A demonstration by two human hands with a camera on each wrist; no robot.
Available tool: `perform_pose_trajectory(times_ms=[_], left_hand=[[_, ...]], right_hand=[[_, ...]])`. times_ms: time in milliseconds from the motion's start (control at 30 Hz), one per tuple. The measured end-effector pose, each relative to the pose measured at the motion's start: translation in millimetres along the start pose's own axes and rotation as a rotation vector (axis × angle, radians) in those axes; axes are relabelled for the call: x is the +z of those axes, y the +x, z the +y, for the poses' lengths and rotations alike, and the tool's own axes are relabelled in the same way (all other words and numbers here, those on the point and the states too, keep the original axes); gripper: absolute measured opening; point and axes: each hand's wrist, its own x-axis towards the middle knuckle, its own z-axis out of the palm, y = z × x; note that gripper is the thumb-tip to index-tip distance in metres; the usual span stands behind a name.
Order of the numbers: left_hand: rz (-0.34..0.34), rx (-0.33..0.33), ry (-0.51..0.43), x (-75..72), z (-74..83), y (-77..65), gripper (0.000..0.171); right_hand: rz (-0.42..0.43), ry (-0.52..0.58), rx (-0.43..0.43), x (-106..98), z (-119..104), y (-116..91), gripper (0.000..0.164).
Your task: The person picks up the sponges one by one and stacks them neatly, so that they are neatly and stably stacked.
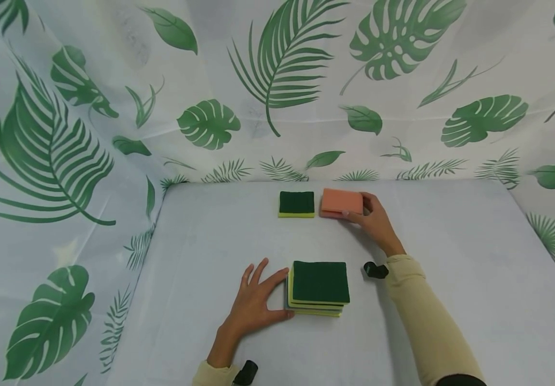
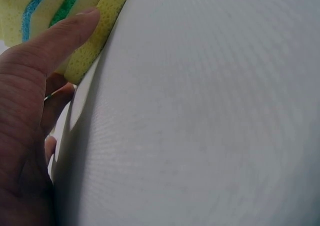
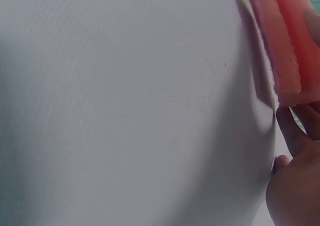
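A stack of sponges (image 1: 320, 282) with a dark green scouring top and yellow edges sits on the white table in the head view. My left hand (image 1: 254, 304) touches its left side, thumb at the front corner, the other fingers spread. In the left wrist view the thumb (image 2: 70, 35) presses against the layered edge of the stack (image 2: 95, 43), which has yellow, green and blue bands. Farther back, my right hand (image 1: 377, 222) grips orange sponges (image 1: 342, 200) at their right end. Two orange layers (image 3: 287, 50) with a gap between them show in the right wrist view.
Just left of the orange sponges lies a green-and-yellow sponge (image 1: 296, 203). The white table (image 1: 210, 230) meets a leaf-printed curtain (image 1: 306, 134) at the back and sides. A small black device (image 1: 375, 270) is at the right wrist, another (image 1: 246, 372) at the left.
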Motion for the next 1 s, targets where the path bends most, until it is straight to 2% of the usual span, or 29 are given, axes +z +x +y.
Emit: perform_pose_trajectory(times_ms=[233, 600, 1000], left_hand=[[-0.001, 0.004, -0.004, 0.2, 0.1, 0.2, 0.091], [-0.003, 0.002, -0.006, -0.8, 0.8, 0.1, 0.091], [-0.008, -0.003, -0.014, -1.9, 1.5, 0.2, 0.091]], right_hand=[[0.016, -0.001, 0.017, -4.6, -3.0, -4.3, 0.092], [0.021, 0.005, -0.008, -6.2, -10.0, -20.1, 0.09], [0.028, -0.074, -0.045, -5.3, -20.1, -37.2, 0.082]])
